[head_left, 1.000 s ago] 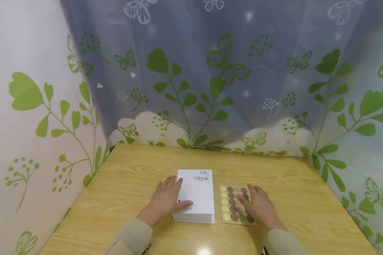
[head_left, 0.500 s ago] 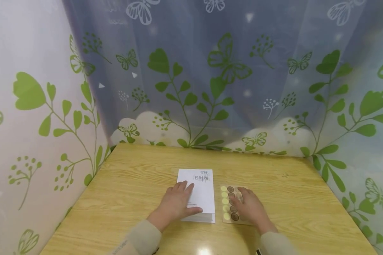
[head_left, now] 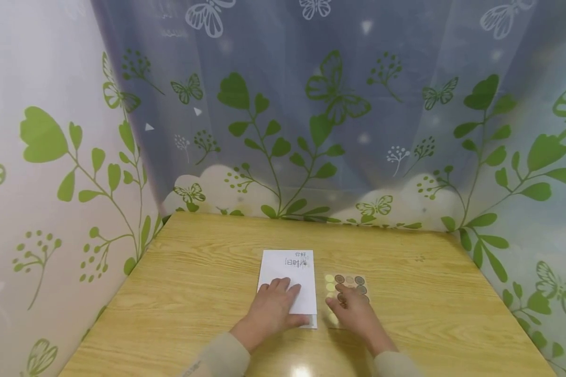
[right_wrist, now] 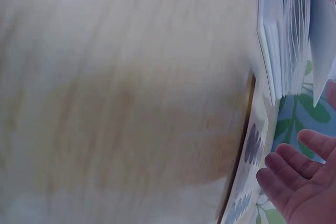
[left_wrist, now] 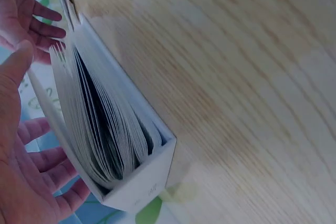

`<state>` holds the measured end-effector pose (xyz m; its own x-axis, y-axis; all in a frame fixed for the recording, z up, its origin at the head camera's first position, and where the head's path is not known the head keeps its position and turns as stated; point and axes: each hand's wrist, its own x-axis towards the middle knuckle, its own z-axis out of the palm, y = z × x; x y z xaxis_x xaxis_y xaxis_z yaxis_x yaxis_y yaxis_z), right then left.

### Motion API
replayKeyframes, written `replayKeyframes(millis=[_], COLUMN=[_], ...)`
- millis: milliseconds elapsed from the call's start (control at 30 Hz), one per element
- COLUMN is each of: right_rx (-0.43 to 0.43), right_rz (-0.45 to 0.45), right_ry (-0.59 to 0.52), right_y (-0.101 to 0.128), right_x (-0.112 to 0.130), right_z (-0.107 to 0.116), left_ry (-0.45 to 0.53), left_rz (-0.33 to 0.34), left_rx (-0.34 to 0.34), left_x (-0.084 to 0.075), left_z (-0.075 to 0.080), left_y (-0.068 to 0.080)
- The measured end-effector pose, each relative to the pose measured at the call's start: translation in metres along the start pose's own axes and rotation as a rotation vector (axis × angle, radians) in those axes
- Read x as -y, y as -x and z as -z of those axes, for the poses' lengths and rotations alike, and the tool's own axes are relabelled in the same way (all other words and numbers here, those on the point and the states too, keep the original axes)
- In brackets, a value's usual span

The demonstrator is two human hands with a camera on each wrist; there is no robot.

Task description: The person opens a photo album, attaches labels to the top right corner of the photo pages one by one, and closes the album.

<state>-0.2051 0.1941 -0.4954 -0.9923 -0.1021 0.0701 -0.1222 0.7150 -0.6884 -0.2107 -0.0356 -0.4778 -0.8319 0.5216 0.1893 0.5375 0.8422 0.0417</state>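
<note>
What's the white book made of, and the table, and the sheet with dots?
Book: paper, matte white cover; thin fanned pages show in the left wrist view. Table: looks like wood or wood-look laminate, grain lines and a glossy glare. Sheet: probably brownish paper backing carrying round stickers.

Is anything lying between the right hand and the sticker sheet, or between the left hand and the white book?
Nothing visible. The right hand already rests on the sticker sheet, and the left hand lies on the white book.
</note>
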Motion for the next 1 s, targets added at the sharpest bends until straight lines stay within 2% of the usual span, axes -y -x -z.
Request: replayKeyframes(millis=[233,633,800,1000], right_rx=[-0.012,0.008,0.017,-0.006], right_rz=[-0.004,0.001,0.015,0.08], right_ry=[0.036,-0.007,-0.035,-0.06], right_y=[0.003,0.004,0.003,0.001], right_x=[0.001,0.009,0.013,0.016], right_z=[-0.006,-0.014,-0.019,-0.027], left_ry=[-0.026,0.016,0.063,0.165], left_rz=[-0.021,-0.039,-0.053,-0.036], left_rx=[-0.034,-0.137,-0.2,-0.227], left_x=[-0.004,0.002,0.005,0.008], left_z=[-0.003,0.002,0.005,0.009], left_y=[0.0,0.008,0.011,0.012])
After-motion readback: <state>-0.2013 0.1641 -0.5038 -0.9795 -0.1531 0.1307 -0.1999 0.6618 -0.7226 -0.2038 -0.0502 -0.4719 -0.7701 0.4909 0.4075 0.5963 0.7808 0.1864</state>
